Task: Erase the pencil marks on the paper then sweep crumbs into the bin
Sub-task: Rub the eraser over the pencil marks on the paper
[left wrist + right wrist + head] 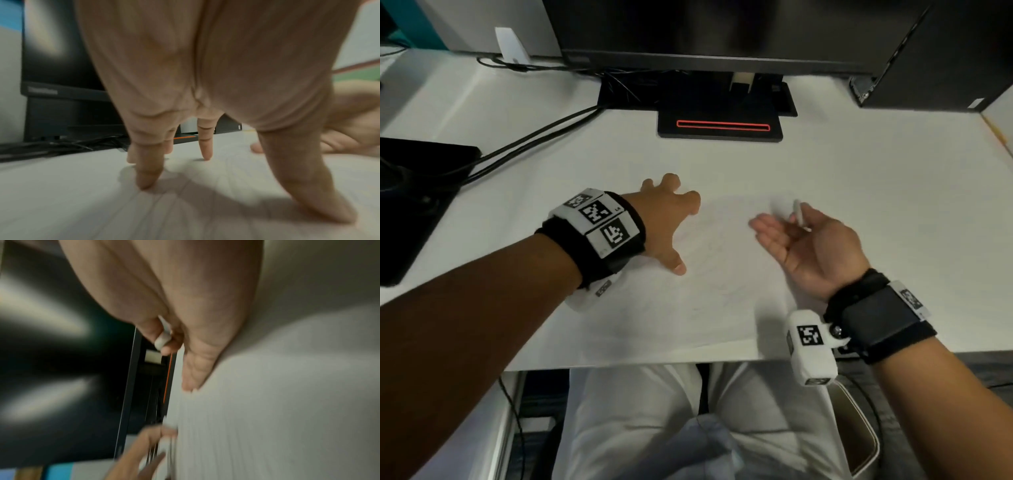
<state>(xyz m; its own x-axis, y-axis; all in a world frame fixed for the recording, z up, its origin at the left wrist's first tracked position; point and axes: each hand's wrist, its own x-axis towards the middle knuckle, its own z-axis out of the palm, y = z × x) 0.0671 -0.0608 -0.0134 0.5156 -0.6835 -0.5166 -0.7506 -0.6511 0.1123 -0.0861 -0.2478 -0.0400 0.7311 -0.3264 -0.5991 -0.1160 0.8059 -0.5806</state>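
Observation:
A white sheet of paper (722,274) with faint pencil marks lies on the white desk in front of me. My left hand (671,219) presses down on the sheet's left part with spread, straight fingers (148,175). My right hand (808,240) is at the sheet's right edge, turned palm inward, and pinches a small white eraser (798,213) between thumb and forefinger. The eraser (162,339) also shows in the blurred right wrist view, while the other fingers (195,369) extend toward the paper.
A black monitor stand (719,126) with a red strip sits behind the paper, with cables (534,137) running left. A black computer tower (935,51) stands at the back right. A dark pad (410,198) lies at the left. The bin (856,431) is below the desk edge, right of my lap.

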